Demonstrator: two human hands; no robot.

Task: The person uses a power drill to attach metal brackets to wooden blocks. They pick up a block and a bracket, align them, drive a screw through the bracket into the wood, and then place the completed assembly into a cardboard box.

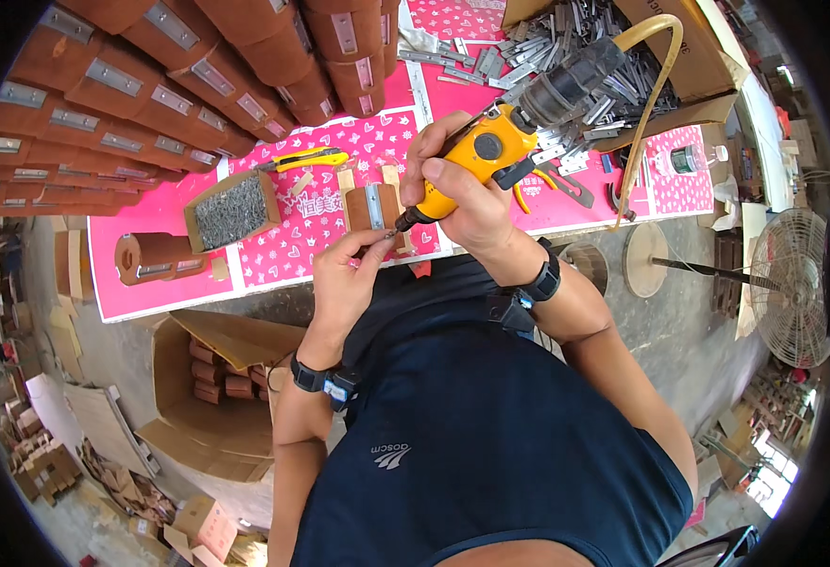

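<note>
Yellow pneumatic screwdriver point(479, 156) is being gripped by the right hand point(457, 194), fingers wrapping its body over the pink table point(282, 250). Left hand point(349, 279) is pinching something tiny at the bit tip; too small to identify. Wooden piece point(373, 208) with metal plate is lying just behind, partly hidden.

Bright even daylight, soft shadows, colours vivid; strong fisheye bending and black vignette at rim; centre sharp.
</note>
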